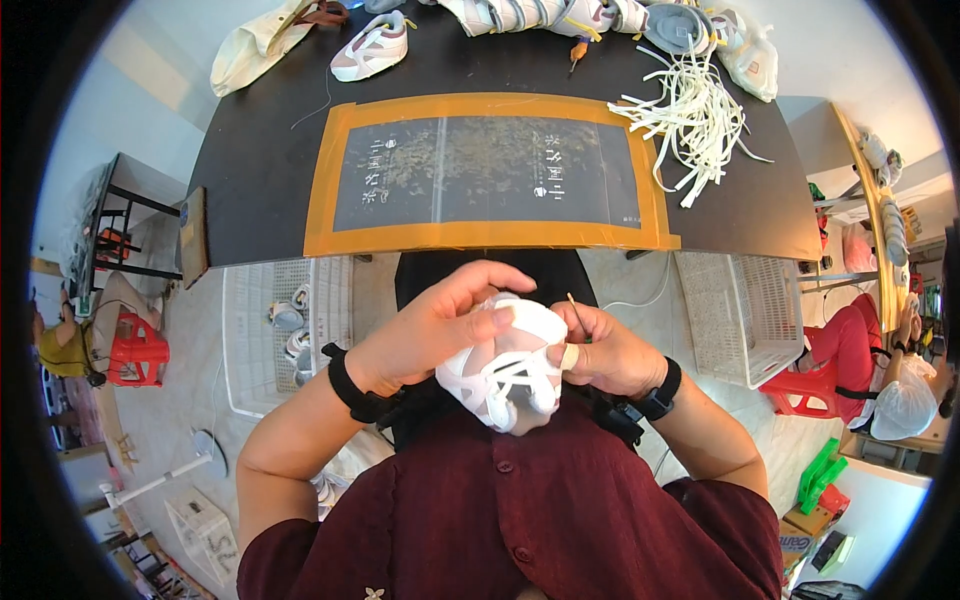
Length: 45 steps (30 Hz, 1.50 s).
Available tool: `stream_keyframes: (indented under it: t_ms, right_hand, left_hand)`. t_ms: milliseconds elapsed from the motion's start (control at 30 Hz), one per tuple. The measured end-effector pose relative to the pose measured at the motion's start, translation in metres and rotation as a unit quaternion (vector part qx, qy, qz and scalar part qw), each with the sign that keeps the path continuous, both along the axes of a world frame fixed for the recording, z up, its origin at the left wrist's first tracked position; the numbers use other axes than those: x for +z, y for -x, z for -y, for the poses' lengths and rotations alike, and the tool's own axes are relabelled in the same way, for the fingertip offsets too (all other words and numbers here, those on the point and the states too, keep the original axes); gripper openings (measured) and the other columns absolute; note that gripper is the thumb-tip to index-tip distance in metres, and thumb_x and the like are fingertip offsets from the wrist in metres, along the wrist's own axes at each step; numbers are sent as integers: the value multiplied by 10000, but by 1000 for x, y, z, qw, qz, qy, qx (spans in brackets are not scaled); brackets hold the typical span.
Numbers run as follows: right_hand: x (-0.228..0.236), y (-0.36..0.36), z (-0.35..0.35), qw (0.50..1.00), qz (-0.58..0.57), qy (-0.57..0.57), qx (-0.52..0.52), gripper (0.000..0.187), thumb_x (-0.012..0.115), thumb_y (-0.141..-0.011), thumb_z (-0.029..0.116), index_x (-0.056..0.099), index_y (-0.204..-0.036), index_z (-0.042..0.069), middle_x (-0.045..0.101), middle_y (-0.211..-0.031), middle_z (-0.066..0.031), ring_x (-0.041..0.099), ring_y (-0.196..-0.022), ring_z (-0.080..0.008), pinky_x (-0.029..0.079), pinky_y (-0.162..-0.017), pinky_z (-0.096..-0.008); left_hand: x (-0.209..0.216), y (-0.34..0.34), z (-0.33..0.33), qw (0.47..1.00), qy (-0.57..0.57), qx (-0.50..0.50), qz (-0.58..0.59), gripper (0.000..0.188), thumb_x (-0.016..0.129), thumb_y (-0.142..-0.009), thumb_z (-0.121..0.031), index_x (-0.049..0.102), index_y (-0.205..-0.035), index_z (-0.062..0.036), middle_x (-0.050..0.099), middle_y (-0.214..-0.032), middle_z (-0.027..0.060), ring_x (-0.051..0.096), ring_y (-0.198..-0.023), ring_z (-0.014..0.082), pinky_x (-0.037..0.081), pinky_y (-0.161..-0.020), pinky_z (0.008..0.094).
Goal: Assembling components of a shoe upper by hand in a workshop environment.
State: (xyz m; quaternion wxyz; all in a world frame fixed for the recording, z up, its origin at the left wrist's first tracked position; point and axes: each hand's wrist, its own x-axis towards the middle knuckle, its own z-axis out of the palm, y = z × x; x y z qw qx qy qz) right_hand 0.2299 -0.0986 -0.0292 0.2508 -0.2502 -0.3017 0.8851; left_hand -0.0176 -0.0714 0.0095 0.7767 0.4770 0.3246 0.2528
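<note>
A small white and pale pink lace-up shoe (500, 365) is held up in front of my chest, toe away from me and opening toward me. My left hand (440, 325) is closed around its left side and toe, the thumb across the upper. My right hand (615, 352) is closed in a pinch at the shoe's right edge. A thin, dark, needle-like tool (574, 306) sticks up from its fingers; the rest of it is hidden. The right thumb has a pale wrap (569, 357) at its tip.
A dark table (255, 185) stands ahead, with a taped mat (490, 180). On it lie a bundle of white laces (695, 125), a single shoe (370, 48), a row of shoes (545, 14) and an orange-handled tool (578, 54). White crates (740, 315) flank me below. People sit at both sides.
</note>
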Motion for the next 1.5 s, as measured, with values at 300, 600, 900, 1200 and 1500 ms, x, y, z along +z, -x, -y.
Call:
stream_keyframes:
  t_ms: [300, 600, 900, 1200, 1500]
  right_hand:
    - [1, 5, 0, 995, -18, 23, -92, 121, 600, -969, 153, 532, -1058, 104, 579, -873, 35, 371, -610, -7, 267, -505, -191]
    - [-11, 10, 0, 990, -34, 2, -139, 244, 586, -978, 152, 531, -1209, 96, 573, -912, 42, 380, -633, -9, 281, -518, -184]
    - [36, -10, -24, 952, 7, -297, -77, 573, 546, -996, 375, 413, -1398, -11, 549, -1288, -149, 490, -1258, -218, 359, -1077, -392]
    - [99, 9, -49, 584, 349, -722, -127, 311, 647, -759, 39, 599, -1053, 127, 653, -1065, -19, 672, -799, -246, 552, -664, -339]
    - [63, 27, -100, 423, 469, -771, -85, 194, 596, -788, 83, 544, -974, 110, 612, -1090, -15, 658, -683, -196, 532, -533, -316]
  left_hand:
    - [-2, 11, 19, 985, 82, 147, 34, 693, 659, -904, -364, 349, -1458, -86, 495, -1319, 83, 486, -1250, 199, 410, -1048, 378]
    - [1, 15, 36, 983, 86, 158, 20, 720, 732, -863, -164, 321, -1443, -54, 475, -1336, 104, 517, -1214, 202, 459, -1001, 373]
    - [33, 16, 24, 759, -620, 45, -195, 320, 733, -708, -4, 665, -1004, -105, 584, -1208, 155, 627, -965, 273, 540, -710, 311]
    - [34, 28, -26, 507, -828, 71, -226, 368, 720, -677, -51, 590, -1010, -141, 605, -1130, 96, 609, -797, 224, 510, -635, 291]
    - [8, 21, -89, 554, -738, 110, -369, 291, 699, -705, -30, 604, -980, -53, 569, -1023, 116, 614, -949, 303, 541, -755, 373]
